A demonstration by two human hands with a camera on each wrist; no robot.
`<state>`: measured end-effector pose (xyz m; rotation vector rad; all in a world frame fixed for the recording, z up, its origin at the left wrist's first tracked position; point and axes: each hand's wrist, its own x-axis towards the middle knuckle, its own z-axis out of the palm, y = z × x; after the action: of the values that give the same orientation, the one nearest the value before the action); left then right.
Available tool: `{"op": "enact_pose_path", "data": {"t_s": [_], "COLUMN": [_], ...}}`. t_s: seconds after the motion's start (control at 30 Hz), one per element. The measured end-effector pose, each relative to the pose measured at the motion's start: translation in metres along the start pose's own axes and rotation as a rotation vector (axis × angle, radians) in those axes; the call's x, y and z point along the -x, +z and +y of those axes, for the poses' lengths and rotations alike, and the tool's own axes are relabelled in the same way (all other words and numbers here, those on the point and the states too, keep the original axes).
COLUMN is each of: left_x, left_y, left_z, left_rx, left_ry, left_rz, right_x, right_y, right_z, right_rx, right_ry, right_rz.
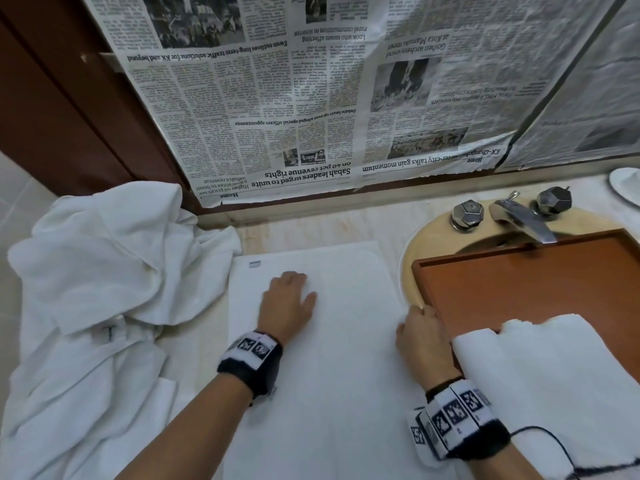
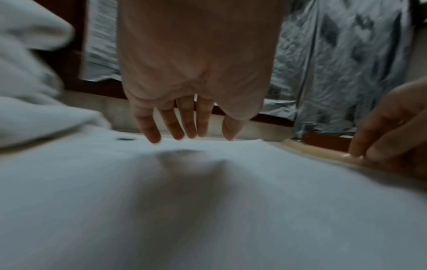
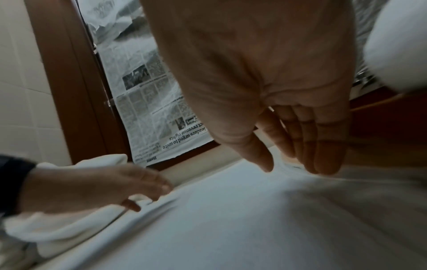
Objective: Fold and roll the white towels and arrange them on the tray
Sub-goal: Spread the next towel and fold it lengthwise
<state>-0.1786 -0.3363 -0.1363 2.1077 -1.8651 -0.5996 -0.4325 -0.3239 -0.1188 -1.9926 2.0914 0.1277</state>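
A white towel (image 1: 332, 341) lies flat on the counter in front of me, a small label near its far left corner. My left hand (image 1: 289, 303) lies palm-down on its upper middle, fingers (image 2: 175, 126) straight and spread. My right hand (image 1: 420, 336) rests at the towel's right edge beside the tray, fingers (image 3: 323, 155) straight, tips down on the cloth. The brown wooden tray (image 1: 519, 282) sits over the sink at right. A rolled white towel (image 1: 554, 375) lies across the tray's near end.
A heap of crumpled white towels (image 1: 104, 289) fills the counter's left side. Chrome tap and two knobs (image 1: 512, 213) stand behind the tray on the beige sink rim (image 1: 408, 258). Newspaper (image 1: 311, 98) covers the wall behind. A white dish (image 1: 627, 185) sits far right.
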Motion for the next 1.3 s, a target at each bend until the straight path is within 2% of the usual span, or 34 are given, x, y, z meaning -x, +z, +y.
{"op": "enact_pose_path", "data": {"t_s": [0.07, 0.17, 0.27, 0.4, 0.57, 0.77, 1.07, 1.2, 1.3], "left_x": [-0.018, -0.046, -0.062, -0.071, -0.076, -0.075, -0.112, -0.106, -0.092], "left_y": [0.013, 0.031, 0.046, 0.06, 0.062, 0.057, 0.03, 0.016, 0.006], "left_z": [0.036, 0.083, 0.116, 0.136, 0.146, 0.145, 0.141, 0.139, 0.118], "left_rx": [0.062, 0.112, 0.059, -0.033, -0.046, 0.073, 0.424, 0.597, 0.746], "left_ry": [0.072, 0.108, 0.082, 0.01, -0.073, -0.117, -0.121, -0.103, -0.136], "left_rz": [-0.067, -0.136, -0.197, -0.153, -0.145, -0.091, 0.079, 0.151, 0.218], "right_x": [0.002, 0.0, -0.003, -0.003, -0.001, 0.015, -0.005, -0.001, 0.013], "right_y": [0.004, 0.01, 0.009, 0.007, 0.007, 0.004, -0.024, -0.039, -0.05], "right_z": [0.002, 0.001, 0.001, -0.001, 0.0, 0.012, -0.012, -0.004, -0.012], "right_rx": [-0.02, -0.032, -0.08, -0.162, -0.285, -0.345, -0.453, -0.493, -0.49], "right_ry": [0.048, 0.051, 0.048, 0.069, 0.096, 0.051, 0.006, -0.02, -0.093], "right_rz": [-0.042, -0.054, -0.074, -0.075, -0.092, -0.122, 0.062, 0.189, 0.212]}}
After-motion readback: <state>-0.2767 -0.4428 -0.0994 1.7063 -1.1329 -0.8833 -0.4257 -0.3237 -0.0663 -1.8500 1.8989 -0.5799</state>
